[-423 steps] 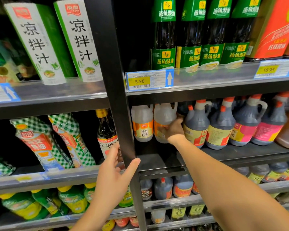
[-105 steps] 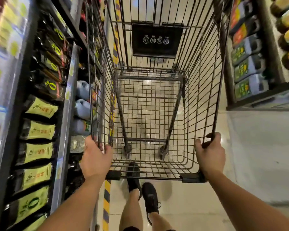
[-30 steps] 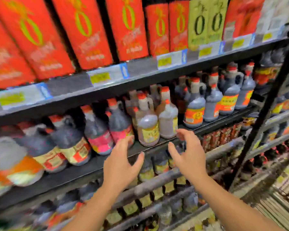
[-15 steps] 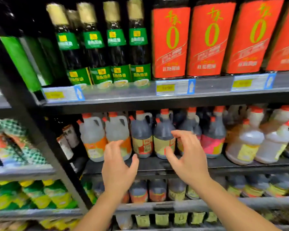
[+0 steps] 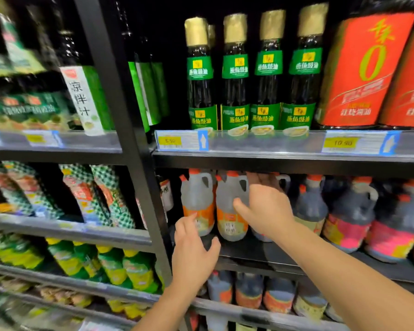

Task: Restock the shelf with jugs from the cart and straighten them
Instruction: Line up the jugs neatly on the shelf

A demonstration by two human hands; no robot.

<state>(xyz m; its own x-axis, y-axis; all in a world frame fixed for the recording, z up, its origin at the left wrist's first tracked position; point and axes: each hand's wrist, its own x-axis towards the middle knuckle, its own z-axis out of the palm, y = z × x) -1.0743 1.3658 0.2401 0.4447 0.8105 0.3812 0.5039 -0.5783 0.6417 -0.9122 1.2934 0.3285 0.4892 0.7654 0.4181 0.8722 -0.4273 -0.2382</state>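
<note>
Left of the black upright (image 5: pixel 120 115), a white-and-green carton (image 5: pixel 81 99) reads 凉拌汁. Just right of the upright, a yellow price tag (image 5: pixel 172 140) shows 5.50. Further right, the dark bottles (image 5: pixel 234 91) carry green labels reading 蒸鱼豉油. Farthest right, a red label (image 5: pixel 368 65) bears a large 0, and a second price tag (image 5: pixel 342 142) shows 10.90. Labels on the jugs (image 5: pixel 196 201) right of the upright are illegible.

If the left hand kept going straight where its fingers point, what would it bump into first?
Probably the leftmost pale jug, at its orange label. The left hand points up at it with straight fingers; whether they touch already is unclear.

Green-label bottles (image 5: pixel 237 75) beside red-label bottles (image 5: pixel 366 72), price tags (image 5: pixel 170 140) below; checkered pouches (image 5: pixel 101 194) in left bay.
</note>
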